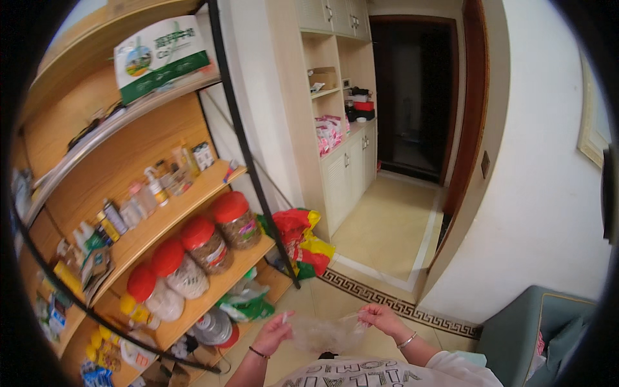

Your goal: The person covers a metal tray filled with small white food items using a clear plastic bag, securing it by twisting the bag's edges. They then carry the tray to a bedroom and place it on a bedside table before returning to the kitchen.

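Note:
A clear plastic bag (325, 334) is stretched between my two hands, low in the view and just in front of my white printed shirt. My left hand (272, 334) pinches its left edge, with a dark bracelet on the wrist. Its right edge is pinched by my right hand (382, 318), which has a silver bangle at the wrist. Whether anything lies inside the bag cannot be told.
On the left stands a wooden shelf (198, 203) with a black frame, bearing red-lidded jars (208, 244), bottles and a carton (162, 58). Coloured bags (302, 242) lie by its foot. A grey-green sofa (512, 314) is at lower right; cabinets (341, 179) stand ahead.

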Tool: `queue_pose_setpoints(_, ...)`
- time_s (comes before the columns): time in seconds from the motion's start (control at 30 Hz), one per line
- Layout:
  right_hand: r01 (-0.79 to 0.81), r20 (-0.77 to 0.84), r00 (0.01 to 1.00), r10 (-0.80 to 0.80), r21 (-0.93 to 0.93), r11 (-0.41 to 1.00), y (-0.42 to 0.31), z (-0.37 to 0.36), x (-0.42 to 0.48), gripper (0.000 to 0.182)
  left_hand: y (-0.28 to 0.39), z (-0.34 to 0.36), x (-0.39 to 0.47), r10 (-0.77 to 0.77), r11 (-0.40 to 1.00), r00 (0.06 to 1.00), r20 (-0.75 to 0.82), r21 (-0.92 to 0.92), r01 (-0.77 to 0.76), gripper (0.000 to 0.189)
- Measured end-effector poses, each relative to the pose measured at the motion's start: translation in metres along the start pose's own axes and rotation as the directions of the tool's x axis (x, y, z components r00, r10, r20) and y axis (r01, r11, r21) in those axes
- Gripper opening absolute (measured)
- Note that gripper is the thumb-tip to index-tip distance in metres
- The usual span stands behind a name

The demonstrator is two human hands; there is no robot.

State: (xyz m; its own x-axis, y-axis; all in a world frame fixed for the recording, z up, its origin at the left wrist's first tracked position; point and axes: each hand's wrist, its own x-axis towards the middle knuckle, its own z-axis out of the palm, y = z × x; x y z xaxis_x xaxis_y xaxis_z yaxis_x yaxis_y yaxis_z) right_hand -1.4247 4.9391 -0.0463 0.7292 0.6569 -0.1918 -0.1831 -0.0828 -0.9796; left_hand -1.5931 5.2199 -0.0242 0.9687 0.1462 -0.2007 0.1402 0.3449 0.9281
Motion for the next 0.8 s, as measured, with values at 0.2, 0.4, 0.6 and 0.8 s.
queue_pose_setpoints(0.2, -0.097, -0.172, 0.980, 0.101, 0.034, 0.995, -0.040, -0.088, 0.131, 0.014, 0.055, -0.014, 0.210, -0.042, 0.993, 0.994, 0.105, 0.116, 0.029, 0.034)
queue_pose_setpoints(0.4, -0.142, -0.370, 0.919, 0.140, 0.022, 0.990, -0.045, -0.195, 0.217, 0.017, 0.097, 0.050, 0.401, -0.094, 0.978, 0.957, 0.273, 0.204, 0.038, 0.027)
queue_pose_setpoints(0.6, -0.085, -0.385, 0.912, 0.143, 0.164, 0.983, -0.063, -0.323, 0.313, 0.017, 0.097, 0.095, 0.587, -0.153, 0.979, 0.973, 0.172, 0.159, 0.126, 0.025)
queue_pose_setpoints(0.8, -0.016, -0.320, 0.947, 0.021, 0.017, 1.000, -0.132, -0.439, 0.421, 0.030, 0.145, 0.151, 0.738, -0.131, 0.985, 0.967, 0.219, 0.141, 0.102, 0.026)
